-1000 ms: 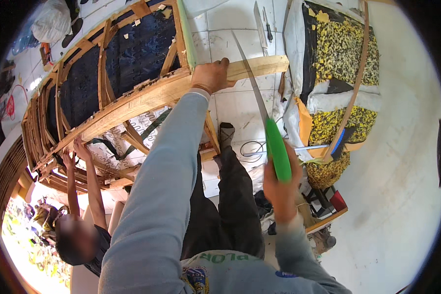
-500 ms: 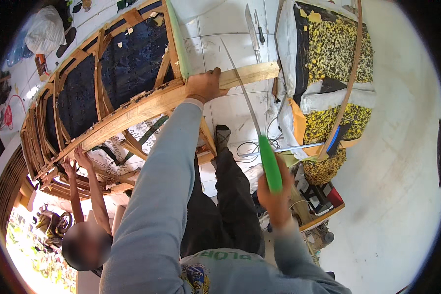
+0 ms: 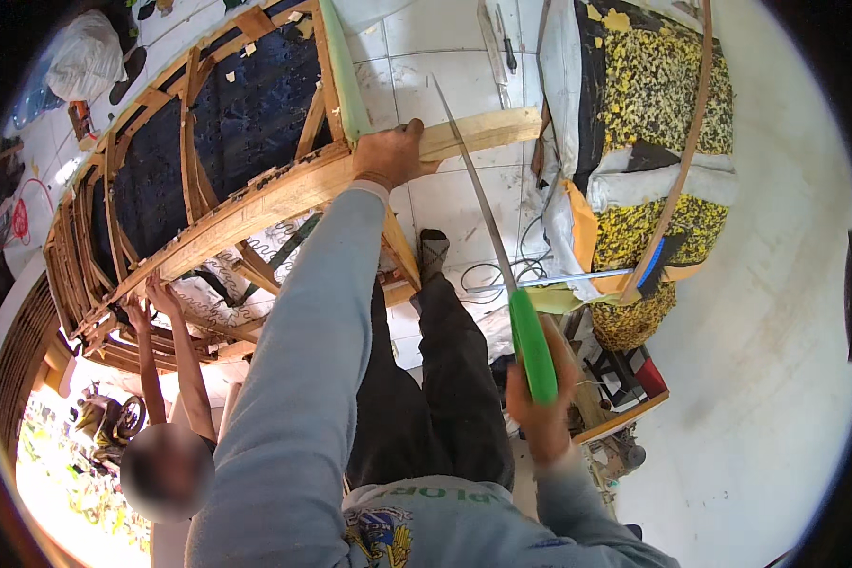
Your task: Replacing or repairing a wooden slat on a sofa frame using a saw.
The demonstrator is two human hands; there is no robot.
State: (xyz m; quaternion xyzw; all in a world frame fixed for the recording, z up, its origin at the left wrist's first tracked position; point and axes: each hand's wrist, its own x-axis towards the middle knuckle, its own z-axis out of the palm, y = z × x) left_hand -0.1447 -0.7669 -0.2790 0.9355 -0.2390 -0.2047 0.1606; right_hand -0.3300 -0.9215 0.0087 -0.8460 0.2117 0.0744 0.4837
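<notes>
My right hand (image 3: pixel 545 402) is wrapped round the green handle of a handsaw (image 3: pixel 534 350). The saw's long, narrow blade slants away to the far left and crosses a pale wooden board (image 3: pixel 488 131), between my left hand and the board's right end. With its fingers closed over that board, my left hand (image 3: pixel 386 156) bears on it beside the corner of a wooden sofa frame (image 3: pixel 187 166). The board runs left along the frame's near edge. Whether the blade has cut into the wood cannot be made out.
At lower left, a co-worker's hands (image 3: pixel 161 298) hold the frame's far left end. A knife (image 3: pixel 492 52) and a screwdriver (image 3: pixel 507 43) lie on the tiles. Speckled foam blocks (image 3: pixel 667 90) stand at right, with a blue-bristled broom (image 3: pixel 651 265) and a cable (image 3: pixel 488 279) nearby.
My right hand has drawn the saw back toward me, down and slightly right. My left hand stays on the board, and the co-worker's hands keep their place on the frame.
</notes>
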